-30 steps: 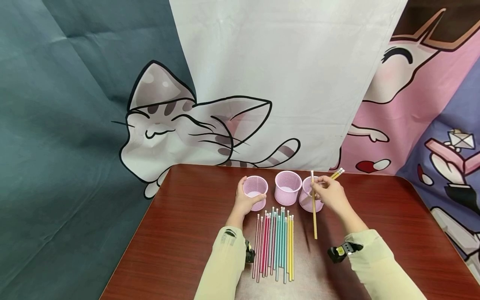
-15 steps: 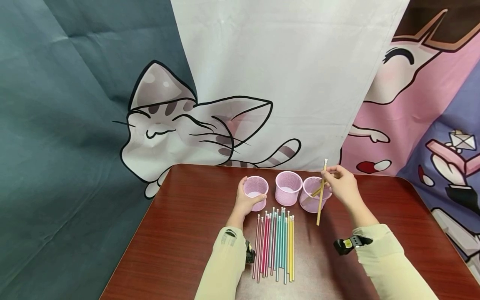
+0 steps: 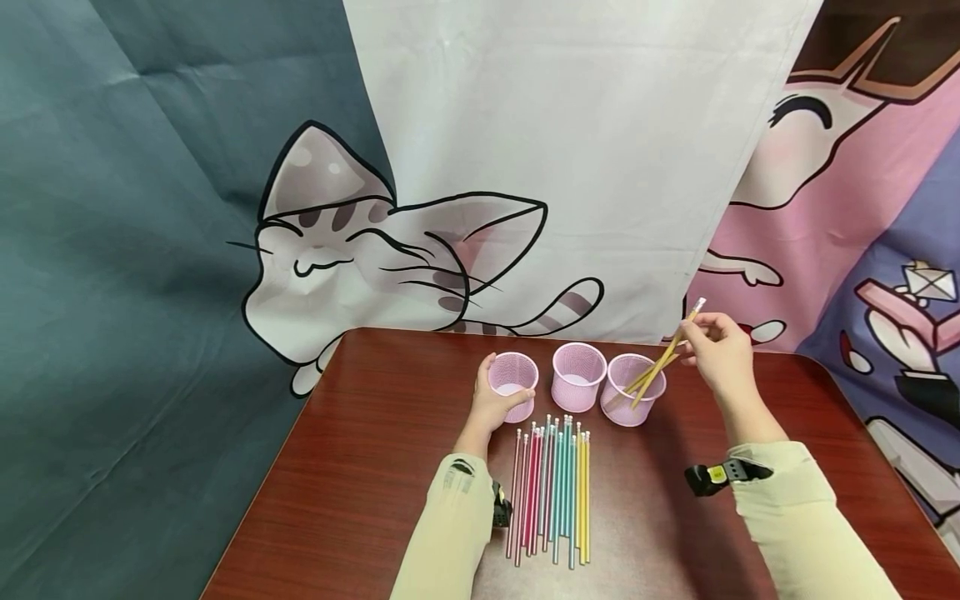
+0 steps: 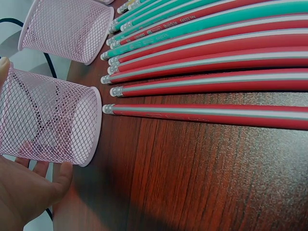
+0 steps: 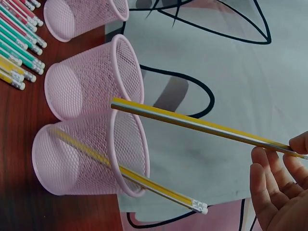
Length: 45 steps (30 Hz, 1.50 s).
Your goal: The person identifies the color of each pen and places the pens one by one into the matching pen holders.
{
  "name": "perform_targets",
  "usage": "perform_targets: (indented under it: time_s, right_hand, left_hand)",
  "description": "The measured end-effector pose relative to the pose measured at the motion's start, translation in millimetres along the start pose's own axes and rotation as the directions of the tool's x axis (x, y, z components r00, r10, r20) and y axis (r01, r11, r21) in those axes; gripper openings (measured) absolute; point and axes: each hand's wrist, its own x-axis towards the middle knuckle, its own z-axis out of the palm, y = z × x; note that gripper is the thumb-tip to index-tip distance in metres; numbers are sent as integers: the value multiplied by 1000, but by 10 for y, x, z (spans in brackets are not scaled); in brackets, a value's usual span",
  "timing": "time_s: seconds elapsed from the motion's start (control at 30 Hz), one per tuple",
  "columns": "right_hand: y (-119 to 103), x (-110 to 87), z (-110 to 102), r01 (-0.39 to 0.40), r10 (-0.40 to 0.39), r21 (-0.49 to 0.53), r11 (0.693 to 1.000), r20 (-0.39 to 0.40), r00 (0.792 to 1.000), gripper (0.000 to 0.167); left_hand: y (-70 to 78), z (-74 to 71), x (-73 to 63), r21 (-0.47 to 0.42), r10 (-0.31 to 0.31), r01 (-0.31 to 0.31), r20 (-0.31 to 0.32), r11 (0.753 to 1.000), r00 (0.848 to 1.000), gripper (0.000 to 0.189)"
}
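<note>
Our counter (image 3: 360, 467), busy at its far edge
We have three pink mesh cups (image 3: 577, 387) there: our left hand (image 3: 495, 407) grips the left one; our right hand (image 3: 722, 352) pinches a yellow pencil (image 5: 202, 127) at the right one, where a second yellow pencil (image 5: 159, 186) leans inside. Red, teal and yellow pencils (image 4: 211, 62) point toward the near edge.
</note>
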Motion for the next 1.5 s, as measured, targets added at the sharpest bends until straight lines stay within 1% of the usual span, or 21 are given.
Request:
perform_targets:
  time_s: [0.17,0.27,0.43,0.5,0.73,0.8,0.9,1.03,1.13,1.17,1.2,1.23,1.27,1.3,1.37,1.4,1.43,1.47,1.5]
  right_hand:
    - [16,37,-36,-25,30,72,997,-60,998,8]
    - [42,53,-50,-44,54,124,991,-80,995,9]
    - [132,46,-62,-76,83,88,993,-82,993,10]
    - [181,33,-57,-82,86,53,995,-81,993,10]
    - [337,-10,-10,-95,94,-4,996,-57,994,9]
    - [374,-20,2,-107,106,-13,994,-53,993,10]
    - [422,-32,16,-132,132,1,991,-50,990,12]
    - [465,-51,20,-162,161,-21,987,-50,986,13]
    - [533,-37,20,-206,201,-83,975,-58,978,19]
    - [609,-3,9,-220,217,-76,972,-47,975,22]
    - [768,54,-9,-219,218,-27,975,-38,975,23]
    - [948,127,-28,-222,222,-8,975,-28,975,25]
    - [1203,227,-45,-192,192,17,981,-28,981,27]
    - [1250,253,-45,-213,214,34,976,-28,976,27]
    - [1227,224,-45,-219,221,128,967,-4,975,22]
    - [1193,198,-35,-221,225,153,963,-4,974,21]
    - [1117,169,-24,-229,232,130,965,-2,973,20]
    - [1037,134,-12,-232,235,133,964,-5,972,18]
    - [945,97,-10,-263,266,163,951,6,964,15]
  left_hand:
    - [5,0,-7,-7,-4,4,-1,1000,1000,95]
    - [-4,-2,0,2,0,0,-6,1000,1000,95]
    - [-12,-3,6,9,4,-4,-13,1000,1000,95]
    - [-12,-3,6,8,4,-4,-14,1000,1000,95]
    - [-21,-5,3,2,3,-3,-11,1000,1000,96]
    - [-14,-6,-4,4,1,-1,-9,1000,1000,96]
    - [-2,-5,-16,4,-5,5,-5,1000,1000,96]
    - [7,1,-22,6,-10,10,0,1000,1000,95]
    - [10,6,-15,7,-11,11,2,1000,1000,95]
    - [9,7,-12,8,-11,11,2,1000,1000,95]
    - [10,9,-12,6,-9,9,1,1000,1000,95]
    - [13,9,-12,4,-9,9,1,1000,1000,95]
    - [12,10,-9,1,-8,8,0,1000,1000,95]
    - [10,11,-8,0,-9,9,-1,1000,1000,96]
    - [5,12,-6,-2,-9,9,-2,1000,1000,96]
    - [4,13,-6,-5,-9,9,-2,1000,1000,96]
    - [3,11,-5,-8,-10,10,-2,1000,1000,96]
    - [2,11,-5,-9,-11,11,-2,1000,1000,96]
    - [2,11,-5,-10,-12,12,-2,1000,1000,96]
